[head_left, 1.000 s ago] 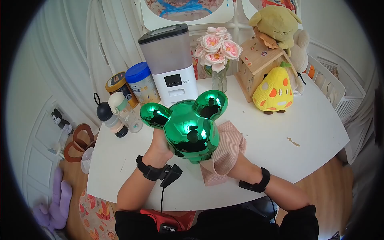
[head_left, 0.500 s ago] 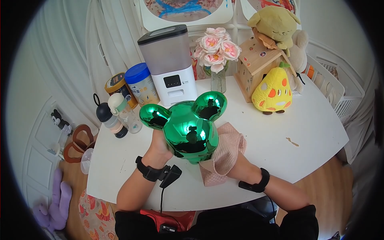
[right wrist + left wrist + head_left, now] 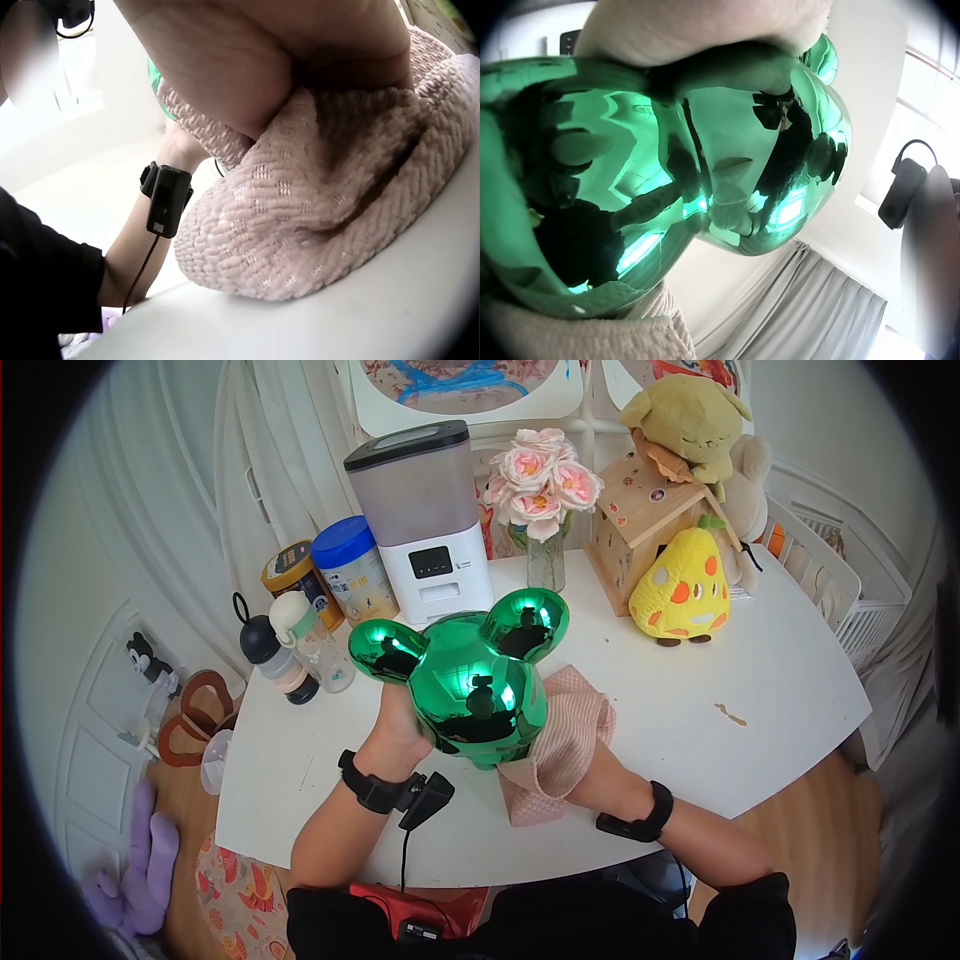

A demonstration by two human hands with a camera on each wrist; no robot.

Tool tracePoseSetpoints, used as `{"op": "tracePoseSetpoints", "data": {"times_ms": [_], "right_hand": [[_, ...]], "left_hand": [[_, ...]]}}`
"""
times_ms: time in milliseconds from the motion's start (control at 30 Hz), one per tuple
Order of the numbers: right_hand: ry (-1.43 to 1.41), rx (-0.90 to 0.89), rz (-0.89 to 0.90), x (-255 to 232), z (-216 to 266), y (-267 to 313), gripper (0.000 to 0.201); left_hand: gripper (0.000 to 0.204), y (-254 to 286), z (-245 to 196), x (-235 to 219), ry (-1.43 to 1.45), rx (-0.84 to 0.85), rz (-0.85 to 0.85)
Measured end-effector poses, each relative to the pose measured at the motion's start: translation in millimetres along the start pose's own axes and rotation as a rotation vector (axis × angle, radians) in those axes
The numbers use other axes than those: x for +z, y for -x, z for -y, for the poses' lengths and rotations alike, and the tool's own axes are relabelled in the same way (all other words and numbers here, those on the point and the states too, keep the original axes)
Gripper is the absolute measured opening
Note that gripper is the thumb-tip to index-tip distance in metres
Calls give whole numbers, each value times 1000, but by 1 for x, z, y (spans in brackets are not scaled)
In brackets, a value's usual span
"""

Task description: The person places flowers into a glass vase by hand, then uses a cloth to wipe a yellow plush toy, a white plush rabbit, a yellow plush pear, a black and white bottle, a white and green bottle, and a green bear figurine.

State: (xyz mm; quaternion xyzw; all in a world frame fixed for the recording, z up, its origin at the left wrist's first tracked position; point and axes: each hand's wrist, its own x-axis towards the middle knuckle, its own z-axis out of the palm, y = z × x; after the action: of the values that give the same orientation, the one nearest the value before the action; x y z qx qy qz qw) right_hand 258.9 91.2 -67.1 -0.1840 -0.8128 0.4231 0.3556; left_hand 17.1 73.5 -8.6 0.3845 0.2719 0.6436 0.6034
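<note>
A shiny metallic-green bear-shaped figurine (image 3: 480, 695), with a round head and two round ears, is at the middle of the white table (image 3: 690, 730). My left hand (image 3: 402, 722) grips it from the left side, its fingers mostly hidden behind the head. In the left wrist view that hand (image 3: 697, 30) lies across the green surface. My right hand (image 3: 598, 778) holds a pink ribbed cloth (image 3: 545, 790) against the figurine's right side. The right wrist view shows the hand (image 3: 247, 64) pushed into the bunched cloth (image 3: 277, 217), whose lower fold hangs close over the tabletop; the fingertips are hidden.
Behind the figurine stands a white pet feeder (image 3: 435, 570). To its left are a blue-lidded can (image 3: 355, 575), another can (image 3: 300, 575) and two bottles. A flower vase (image 3: 547, 560), wooden house (image 3: 625, 540) and yellow pear plush (image 3: 685, 590) stand at the back right.
</note>
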Motion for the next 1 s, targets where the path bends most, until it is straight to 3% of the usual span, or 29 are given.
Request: {"op": "tracePoseSetpoints", "data": {"times_ms": [133, 233, 300, 367, 400, 467, 500, 567, 667, 800, 867, 1000], "right_hand": [[74, -60, -2, 1, 0, 0, 54], [36, 4, -19, 4, 11, -5, 57], [157, -149, -34, 11, 5, -10, 67], [22, -142, -153, 10, 56, -30, 88], [18, -143, -153, 13, 56, -35, 88], [-331, -134, -251, 18, 51, -41, 113], [-333, -133, -248, 18, 44, -41, 113], [-52, -167, -212, 14, 30, -40, 123], [-50, -301, -268, 4, 51, -52, 122], [-222, -321, -233, 2, 63, -60, 121], [-392, -16, -179, 4, 73, -57, 119], [-450, -57, -128, 12, 53, -47, 117]], "left_hand": [[42, 0, -1, 3, 3, 0, -34], [42, 0, -2, 2, 38, -8, -36], [43, -1, -2, 2, 40, -15, -41], [43, -1, -2, 3, 41, -24, -45], [44, 0, -2, 4, 30, -17, -37], [44, -1, 0, 3, 18, -11, -34], [45, -3, 2, 0, -47, 11, -42], [46, -5, 1, -2, -112, 33, -51], [49, -7, -1, 0, 65, -32, -5], [55, -6, -4, 1, -18, -41, -4], [46, -5, -3, 1, 52, -16, -15], [43, -4, -2, 1, -42, 17, -25]]}}
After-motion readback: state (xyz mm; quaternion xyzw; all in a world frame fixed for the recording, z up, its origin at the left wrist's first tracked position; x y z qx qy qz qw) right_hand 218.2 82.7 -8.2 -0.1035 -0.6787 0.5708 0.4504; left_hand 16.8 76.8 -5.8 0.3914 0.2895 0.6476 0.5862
